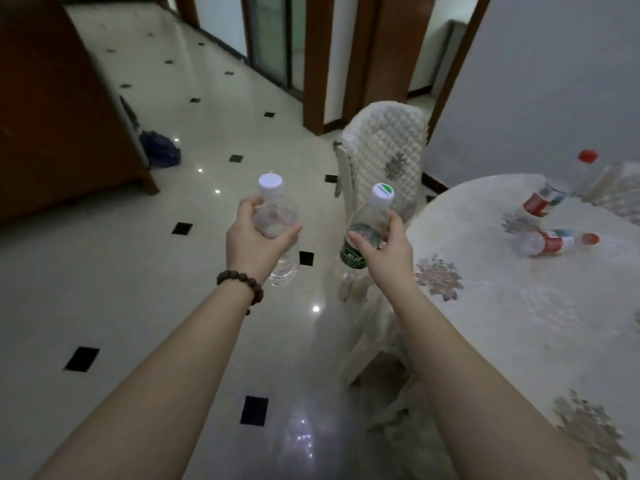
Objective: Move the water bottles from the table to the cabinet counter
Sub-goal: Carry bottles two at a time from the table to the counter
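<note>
Cabinet: tall dark brown wooden cabinet point(52, 109) at the far left, well apart from both hands.
Left hand: left hand point(254, 237) with a brown bead bracelet point(242, 287) at the wrist; fingers and thumb curled round the clear plastic bottle with a white cap point(275, 216), held upright over the floor.
Right hand: right hand point(381, 249) pinches the neck of the clear bottle with a dark green label point(363, 230), which tilts, its cap above the fingertips.
Chair: cream quilted chair point(384, 150) just beyond the right fingers.
Table: round table under a pale embroidered cloth point(519, 306), right of the right hand.
Bottles left: two red-labelled bottles point(550, 241) lie on the table; a red-capped one point(585, 168) stands further back.
</note>
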Action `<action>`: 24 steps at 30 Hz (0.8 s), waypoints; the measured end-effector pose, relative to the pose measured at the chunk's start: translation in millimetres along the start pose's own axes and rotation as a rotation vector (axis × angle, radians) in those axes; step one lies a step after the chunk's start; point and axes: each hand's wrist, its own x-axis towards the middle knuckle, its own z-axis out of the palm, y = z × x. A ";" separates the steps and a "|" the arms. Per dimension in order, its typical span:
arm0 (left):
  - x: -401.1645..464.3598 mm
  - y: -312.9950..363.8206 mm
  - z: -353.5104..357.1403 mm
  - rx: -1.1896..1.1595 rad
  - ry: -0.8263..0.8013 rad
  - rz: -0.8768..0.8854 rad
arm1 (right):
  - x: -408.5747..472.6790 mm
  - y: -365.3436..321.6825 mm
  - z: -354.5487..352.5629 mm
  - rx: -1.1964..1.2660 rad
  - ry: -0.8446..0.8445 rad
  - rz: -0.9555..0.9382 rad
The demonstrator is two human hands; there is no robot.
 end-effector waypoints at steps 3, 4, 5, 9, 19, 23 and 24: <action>9.1 -30.2 -75.6 0.024 0.106 -0.040 | -12.1 -29.9 74.4 0.014 -0.094 -0.026; 10.9 -40.1 -99.9 0.032 0.141 -0.052 | -17.3 -39.5 98.7 0.019 -0.130 -0.032; 12.1 -49.7 -123.7 0.042 0.174 -0.064 | -23.2 -49.2 122.5 0.032 -0.172 -0.038; 12.3 -86.0 -213.7 0.075 0.292 -0.106 | -50.9 -87.7 209.6 0.096 -0.336 -0.081; 9.7 -155.6 -363.0 0.127 0.598 -0.248 | -99.2 -166.4 368.3 0.084 -0.594 -0.212; 28.8 -180.3 -397.4 0.137 0.671 -0.283 | -91.2 -183.4 421.9 0.083 -0.675 -0.216; 36.7 -186.4 -405.0 0.140 0.684 -0.289 | -86.8 -187.3 435.9 0.080 -0.689 -0.215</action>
